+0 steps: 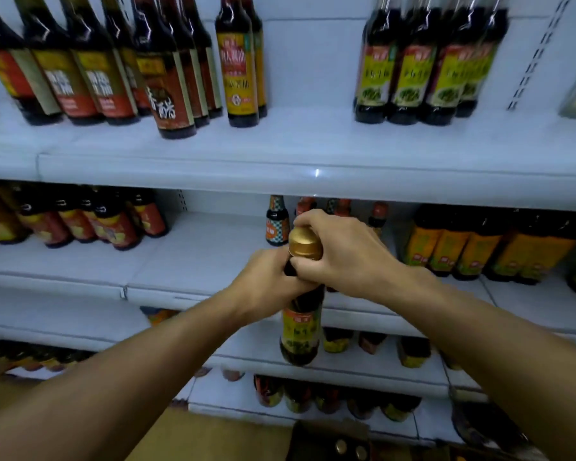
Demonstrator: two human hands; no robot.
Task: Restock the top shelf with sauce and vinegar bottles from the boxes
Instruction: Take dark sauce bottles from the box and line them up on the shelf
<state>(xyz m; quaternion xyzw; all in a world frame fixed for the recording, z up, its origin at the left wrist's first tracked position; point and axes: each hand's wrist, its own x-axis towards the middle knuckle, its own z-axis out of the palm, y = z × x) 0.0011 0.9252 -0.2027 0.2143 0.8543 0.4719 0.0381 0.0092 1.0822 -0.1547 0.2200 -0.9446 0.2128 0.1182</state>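
Observation:
A dark sauce bottle (301,331) with a gold cap and a yellow-green label hangs upright in front of the middle shelves. My left hand (266,284) grips its neck just below the cap. My right hand (340,251) wraps around the cap and upper neck from the right. On the top shelf (280,151) a group of matching green-label bottles (423,68) stands at the right. A yellow-label bottle (241,68) stands mid shelf, with a wide bare gap between it and the green-label group.
Red-label dark bottles (90,71) crowd the top shelf's left side. Lower shelves hold small bottles (276,221) and orange-label bottles (486,247). A box with gold-capped bottles (350,447) sits at the bottom edge, on a brown floor.

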